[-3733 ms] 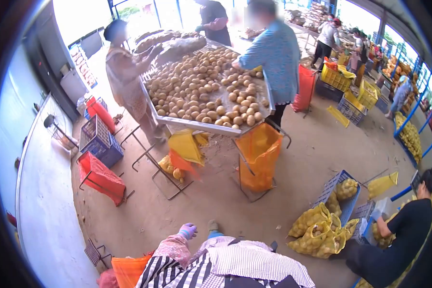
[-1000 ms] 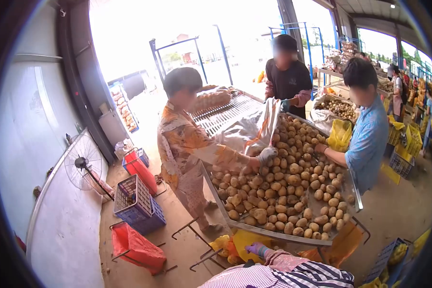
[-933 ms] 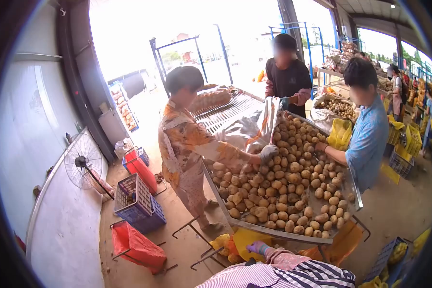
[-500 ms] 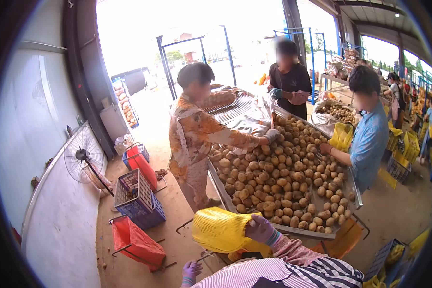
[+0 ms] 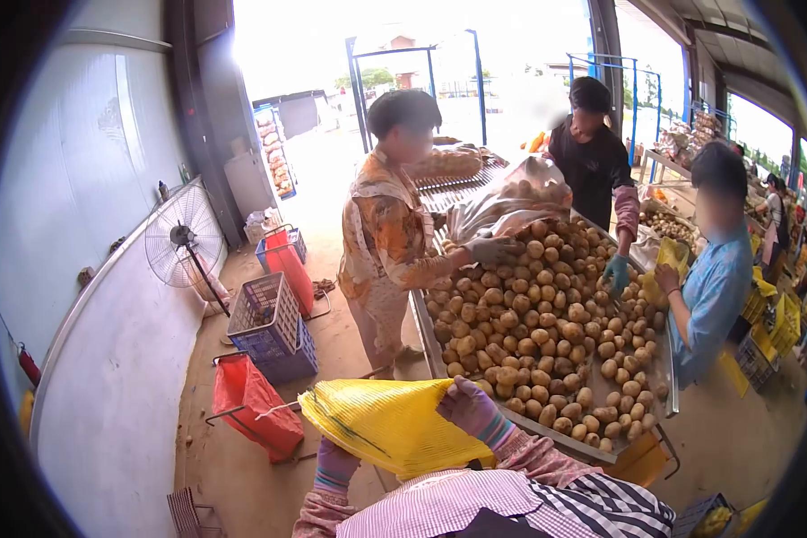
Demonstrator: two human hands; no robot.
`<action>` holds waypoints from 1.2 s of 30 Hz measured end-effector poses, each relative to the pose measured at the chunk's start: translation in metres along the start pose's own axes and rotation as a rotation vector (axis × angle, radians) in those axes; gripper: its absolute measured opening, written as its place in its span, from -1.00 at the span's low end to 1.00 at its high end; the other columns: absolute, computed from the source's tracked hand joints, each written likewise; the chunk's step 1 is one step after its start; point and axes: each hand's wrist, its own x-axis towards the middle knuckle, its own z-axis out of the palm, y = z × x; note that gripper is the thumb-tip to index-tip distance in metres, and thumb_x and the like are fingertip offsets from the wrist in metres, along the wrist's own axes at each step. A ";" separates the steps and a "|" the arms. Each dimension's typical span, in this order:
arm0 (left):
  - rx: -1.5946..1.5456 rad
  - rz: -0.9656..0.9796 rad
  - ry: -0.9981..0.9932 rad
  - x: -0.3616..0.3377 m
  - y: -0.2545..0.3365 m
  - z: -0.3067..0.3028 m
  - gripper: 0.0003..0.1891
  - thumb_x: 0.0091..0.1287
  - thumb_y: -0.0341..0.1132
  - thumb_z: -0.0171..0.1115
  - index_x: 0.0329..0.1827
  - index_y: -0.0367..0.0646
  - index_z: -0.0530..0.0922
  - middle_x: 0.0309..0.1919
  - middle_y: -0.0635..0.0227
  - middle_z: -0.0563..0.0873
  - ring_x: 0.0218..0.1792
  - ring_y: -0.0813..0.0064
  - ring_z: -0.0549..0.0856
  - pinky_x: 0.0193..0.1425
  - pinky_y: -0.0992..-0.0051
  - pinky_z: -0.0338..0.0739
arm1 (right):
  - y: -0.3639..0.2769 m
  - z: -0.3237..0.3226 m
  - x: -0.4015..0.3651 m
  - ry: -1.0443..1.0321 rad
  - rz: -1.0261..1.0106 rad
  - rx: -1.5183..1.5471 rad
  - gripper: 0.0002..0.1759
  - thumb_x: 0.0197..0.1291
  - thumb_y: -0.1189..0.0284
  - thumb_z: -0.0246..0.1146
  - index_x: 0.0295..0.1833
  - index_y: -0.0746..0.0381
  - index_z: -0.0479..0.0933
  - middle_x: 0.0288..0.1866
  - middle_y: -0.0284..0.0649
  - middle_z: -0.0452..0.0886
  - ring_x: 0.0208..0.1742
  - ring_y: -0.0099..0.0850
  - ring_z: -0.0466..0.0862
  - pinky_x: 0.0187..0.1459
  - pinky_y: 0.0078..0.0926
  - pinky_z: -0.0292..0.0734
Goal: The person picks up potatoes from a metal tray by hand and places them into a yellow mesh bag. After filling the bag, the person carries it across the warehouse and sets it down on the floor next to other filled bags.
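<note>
A yellow mesh bag (image 5: pixel 394 421) stretches between my hands, in front of my body and at the near left corner of the sorting table. My right hand (image 5: pixel 468 408), in a purple glove, is closed on the bag's upper right edge. My left hand (image 5: pixel 336 462), gloved too, is at the bag's lower left side; its fingers are partly behind the mesh. Just beyond the bag, many potatoes (image 5: pixel 547 332) lie on the metal table (image 5: pixel 565 441).
Three people stand around the table: one at the left (image 5: pixel 386 233), one at the back (image 5: pixel 596 152), one at the right (image 5: pixel 713 269). Left on the floor are a red bag on a frame (image 5: pixel 255 412), stacked crates (image 5: pixel 273 327) and a fan (image 5: pixel 184 235).
My left hand has risen to the bag, which is now spread wider and further left. The view has shifted. A co-worker at the back now reaches into the potatoes, beside a raised pale sack.
</note>
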 end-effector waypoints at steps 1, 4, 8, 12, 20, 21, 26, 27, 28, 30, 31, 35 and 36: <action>0.058 0.039 -0.019 -0.007 0.003 0.007 -0.53 0.53 -0.17 0.28 0.44 -0.12 0.55 0.42 0.21 0.62 0.47 0.07 0.53 0.62 -0.11 0.33 | 0.001 -0.020 0.002 -0.002 0.018 0.035 -0.72 0.57 0.18 0.18 -0.12 0.11 0.67 -0.10 -0.35 0.74 0.15 -0.30 0.68 0.32 -0.18 0.53; 0.175 0.115 0.002 -0.009 0.008 0.031 -0.51 0.55 -0.12 0.23 0.47 -0.07 0.53 0.45 0.26 0.60 0.48 0.12 0.53 0.63 -0.11 0.29 | 0.008 -0.043 0.003 0.016 0.075 0.058 -0.77 0.55 0.23 0.21 -0.09 0.12 0.68 -0.12 -0.34 0.76 0.15 -0.29 0.69 0.32 -0.16 0.54; 0.328 0.249 0.011 -0.003 0.007 0.078 -0.57 0.57 -0.21 0.22 0.42 -0.19 0.52 0.30 0.20 0.69 0.31 0.16 0.67 0.45 0.07 0.56 | 0.009 -0.035 -0.003 0.281 0.174 -0.185 -0.73 0.52 0.19 0.24 0.01 0.14 0.69 -0.06 -0.32 0.77 0.08 -0.27 0.73 0.27 -0.16 0.59; 0.465 0.309 0.112 0.009 0.022 0.073 -0.62 0.65 -0.25 0.10 0.40 -0.24 0.52 0.23 0.24 0.72 0.22 0.30 0.73 0.35 0.27 0.64 | -0.005 -0.041 -0.010 0.332 0.363 -0.864 -0.64 0.53 0.15 0.21 0.10 0.17 0.71 0.02 -0.25 0.80 0.07 -0.27 0.75 0.22 -0.22 0.61; 0.715 0.317 0.212 0.063 0.023 0.111 -0.66 0.59 -0.32 0.23 0.34 -0.23 0.62 0.18 0.33 0.76 0.12 0.44 0.77 0.19 0.36 0.71 | -0.018 0.079 0.008 0.030 -0.137 -1.302 -0.57 0.49 0.15 0.32 0.11 0.33 0.67 -0.15 -0.33 0.78 -0.09 -0.63 0.69 0.00 -0.53 0.64; 0.758 0.296 0.200 0.068 0.015 0.126 -0.66 0.58 -0.31 0.24 0.34 -0.22 0.63 0.18 0.34 0.76 0.12 0.45 0.77 0.17 0.38 0.70 | -0.015 0.109 0.008 0.021 -0.243 -1.390 -0.48 0.42 0.07 0.38 0.17 0.33 0.64 -0.09 -0.25 0.77 -0.09 -0.53 0.74 0.00 -0.49 0.66; 0.915 0.258 0.110 0.080 0.000 0.143 -0.65 0.58 -0.29 0.24 0.34 -0.20 0.65 0.19 0.37 0.76 0.12 0.48 0.76 0.11 0.45 0.67 | 0.009 0.135 0.023 0.033 -0.682 -1.852 -0.46 0.30 0.12 0.47 0.22 0.27 0.61 -0.06 -0.12 0.75 -0.15 -0.28 0.79 -0.06 -0.42 0.70; 0.918 0.258 0.111 0.079 -0.001 0.138 -0.65 0.58 -0.28 0.24 0.35 -0.19 0.65 0.18 0.39 0.77 0.10 0.51 0.76 0.10 0.46 0.68 | 0.013 0.136 0.024 0.065 -0.646 -1.870 -0.55 0.33 0.25 0.47 0.20 0.29 0.62 -0.08 -0.16 0.76 -0.17 -0.34 0.78 -0.06 -0.46 0.69; 0.909 0.259 0.118 0.079 -0.001 0.134 -0.65 0.58 -0.28 0.24 0.35 -0.19 0.65 0.18 0.39 0.77 0.10 0.51 0.76 0.10 0.46 0.68 | 0.016 0.134 0.029 0.060 -0.637 -1.877 -0.55 0.33 0.25 0.47 0.20 0.29 0.62 -0.08 -0.16 0.76 -0.17 -0.34 0.78 -0.06 -0.46 0.69; 0.915 0.222 0.145 0.081 -0.001 0.122 -0.65 0.59 -0.29 0.24 0.36 -0.19 0.64 0.16 0.40 0.77 0.10 0.53 0.75 0.09 0.47 0.69 | 0.024 0.121 0.041 0.103 -0.598 -1.796 -0.64 0.35 0.31 0.46 0.13 0.29 0.66 -0.10 -0.16 0.76 -0.20 -0.40 0.77 -0.10 -0.49 0.68; 0.889 0.203 0.127 0.084 0.001 0.115 -0.64 0.59 -0.30 0.24 0.37 -0.23 0.63 0.15 0.37 0.77 0.06 0.54 0.76 0.08 0.47 0.70 | 0.028 0.116 0.046 0.104 -0.592 -1.796 -0.64 0.35 0.31 0.46 0.13 0.29 0.66 -0.10 -0.16 0.76 -0.20 -0.40 0.77 -0.10 -0.49 0.68; 0.781 0.163 0.114 0.082 0.008 0.106 -0.63 0.59 -0.28 0.24 0.34 -0.29 0.62 0.10 0.32 0.77 -0.05 0.56 0.78 0.04 0.49 0.71 | 0.035 0.110 0.064 0.146 -0.512 -1.640 -0.80 0.36 0.42 0.42 -0.02 0.32 0.69 -0.20 -0.25 0.73 -0.27 -0.58 0.69 -0.16 -0.54 0.65; 0.787 0.162 0.095 0.082 0.009 0.103 -0.63 0.59 -0.28 0.24 0.34 -0.29 0.62 0.10 0.32 0.77 -0.05 0.56 0.78 0.04 0.49 0.71 | 0.039 0.110 0.065 0.154 -0.532 -1.641 -0.80 0.36 0.42 0.42 -0.02 0.32 0.69 -0.20 -0.25 0.73 -0.27 -0.58 0.69 -0.16 -0.54 0.65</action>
